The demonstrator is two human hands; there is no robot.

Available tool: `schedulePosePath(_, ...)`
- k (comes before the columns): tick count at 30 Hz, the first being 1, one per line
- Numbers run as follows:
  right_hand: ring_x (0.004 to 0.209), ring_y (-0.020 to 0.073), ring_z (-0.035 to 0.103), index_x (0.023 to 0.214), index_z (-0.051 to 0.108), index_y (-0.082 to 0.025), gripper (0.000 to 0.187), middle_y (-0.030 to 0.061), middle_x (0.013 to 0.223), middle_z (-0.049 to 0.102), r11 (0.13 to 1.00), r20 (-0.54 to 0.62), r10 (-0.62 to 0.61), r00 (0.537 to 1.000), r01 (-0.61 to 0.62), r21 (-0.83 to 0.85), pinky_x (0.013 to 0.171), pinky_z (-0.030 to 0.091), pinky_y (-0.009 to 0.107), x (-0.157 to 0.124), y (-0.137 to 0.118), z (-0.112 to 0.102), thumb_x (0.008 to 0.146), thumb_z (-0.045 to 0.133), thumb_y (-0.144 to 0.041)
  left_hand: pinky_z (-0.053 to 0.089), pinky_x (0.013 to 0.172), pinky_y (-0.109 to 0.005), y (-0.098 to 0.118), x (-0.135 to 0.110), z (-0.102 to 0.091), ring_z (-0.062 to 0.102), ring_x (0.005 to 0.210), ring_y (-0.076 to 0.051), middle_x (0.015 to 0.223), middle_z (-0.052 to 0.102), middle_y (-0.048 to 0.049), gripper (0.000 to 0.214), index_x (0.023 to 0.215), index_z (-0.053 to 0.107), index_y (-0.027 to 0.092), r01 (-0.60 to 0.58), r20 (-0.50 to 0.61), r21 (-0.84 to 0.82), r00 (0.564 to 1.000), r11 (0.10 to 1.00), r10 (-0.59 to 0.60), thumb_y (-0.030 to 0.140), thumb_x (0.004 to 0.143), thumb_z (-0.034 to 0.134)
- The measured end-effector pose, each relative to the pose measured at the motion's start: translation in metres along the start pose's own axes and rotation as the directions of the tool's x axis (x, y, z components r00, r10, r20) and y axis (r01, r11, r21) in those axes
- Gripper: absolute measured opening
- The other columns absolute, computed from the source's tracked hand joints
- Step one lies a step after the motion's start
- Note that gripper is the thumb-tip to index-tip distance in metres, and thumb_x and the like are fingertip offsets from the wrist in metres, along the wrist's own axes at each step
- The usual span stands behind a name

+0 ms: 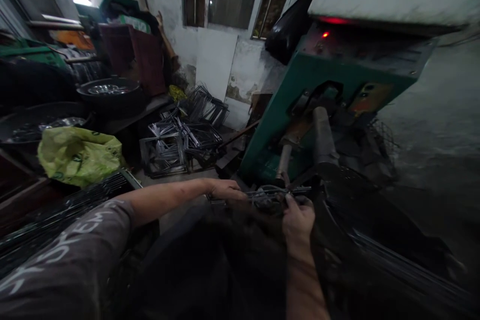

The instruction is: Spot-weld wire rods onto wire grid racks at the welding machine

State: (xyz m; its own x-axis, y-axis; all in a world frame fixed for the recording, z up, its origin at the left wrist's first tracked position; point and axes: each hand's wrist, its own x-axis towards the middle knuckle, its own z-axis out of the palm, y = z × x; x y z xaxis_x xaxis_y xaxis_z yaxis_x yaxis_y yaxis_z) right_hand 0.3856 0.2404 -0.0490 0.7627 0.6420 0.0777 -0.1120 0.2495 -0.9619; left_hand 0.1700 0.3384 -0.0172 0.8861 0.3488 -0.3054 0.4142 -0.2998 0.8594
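In front of my body, thin metal rods [262, 192], perhaps part of a wire frame, lie across the space between my hands. My left hand [227, 190] grips their left end, its fingers bent over the metal and partly hidden. At the other end, my right hand [299, 217] pinches the metal between thumb and fingers, close below the lower electrode rod [284, 162] of a green machine [270, 115]. A thicker grey cylinder [324, 135] of the same machine reaches down just to the right. Darkness and blur hide the rods' exact shape.
Wire frames [165, 152] are heaped on the floor ahead. A yellow-green sack [80, 155] and dark basins [108, 95] stand left, near a stack of black rods [75, 210]. Another person's arm [167, 40] shows behind a maroon panel [146, 60]. Long rods [405, 260] lie at right.
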Motion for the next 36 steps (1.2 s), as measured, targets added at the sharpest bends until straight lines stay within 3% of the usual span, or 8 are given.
schedulePosePath(6,0.06,0.0143,0.058,0.08,0.05,-0.017,0.048,-0.0027,0.069,0.06,0.999,-0.07,0.019,0.997,-0.016,0.032,0.06,0.05,0.03,0.002,-0.003,-0.002,0.045,0.078,-0.036,0.04,0.062,-0.022,0.011,-0.002,0.004,0.05,0.063,-0.011,0.064,0.056,-0.0006,0.046,0.068,0.061,0.012,-0.003,-0.012,-0.003,1.0,1.0,0.003,0.051,0.086,0.046)
schedulePosePath(13,0.065,0.0132,0.057,0.08,0.052,-0.016,0.046,-0.0012,0.073,0.06,0.999,-0.012,-0.021,1.0,0.02,-0.035,0.066,0.049,0.03,0.004,0.006,-0.005,0.05,0.078,-0.039,0.039,0.06,-0.022,0.002,-0.005,0.002,0.048,0.059,-0.011,0.06,0.054,-0.0004,0.051,0.065,0.06,0.012,-0.053,0.011,-0.053,0.999,0.997,0.053,0.059,0.083,0.047)
schedulePosePath(19,0.061,0.0145,0.056,0.075,0.049,-0.017,0.041,-0.0039,0.064,0.055,0.992,-0.013,-0.066,0.998,0.064,-0.109,0.059,0.049,0.029,0.001,0.002,-0.004,0.053,0.074,-0.041,0.04,0.061,-0.021,0.003,-0.007,0.003,0.049,0.063,-0.011,0.063,0.054,0.0002,0.049,0.071,0.063,0.012,-0.015,-0.018,-0.046,1.0,0.999,0.014,0.058,0.082,0.049)
schedulePosePath(30,0.062,0.0139,0.06,0.076,0.046,-0.019,0.043,-0.0036,0.068,0.06,0.999,0.043,-0.008,0.999,0.006,0.033,0.064,0.053,0.032,0.003,0.011,-0.004,0.055,0.078,-0.038,0.037,0.053,-0.021,-0.008,0.0,0.004,0.045,0.054,-0.01,0.057,0.051,0.0007,0.052,0.079,0.069,0.013,-0.032,0.036,-0.17,0.999,0.985,0.038,0.061,0.081,0.05)
schedulePosePath(33,0.063,0.0149,0.062,0.076,0.043,-0.02,0.045,-0.0027,0.068,0.061,0.998,0.059,0.015,0.998,-0.019,0.067,0.068,0.054,0.035,0.001,0.007,-0.002,0.054,0.079,-0.036,0.036,0.052,-0.022,0.0,-0.004,0.005,0.043,0.051,-0.009,0.054,0.049,0.0008,0.052,0.07,0.067,0.013,-0.028,0.043,-0.148,0.998,0.989,0.035,0.061,0.082,0.049)
schedulePosePath(36,0.062,0.0129,0.06,0.076,0.045,-0.018,0.046,-0.0033,0.07,0.06,0.996,-0.001,-0.005,1.0,0.005,0.087,0.066,0.054,0.033,0.003,0.003,-0.003,0.05,0.08,-0.034,0.034,0.049,-0.021,0.012,-0.006,0.007,0.041,0.048,-0.008,0.054,0.048,0.0019,0.055,0.066,0.064,0.014,-0.003,0.048,-0.156,0.999,0.988,0.011,0.064,0.08,0.047)
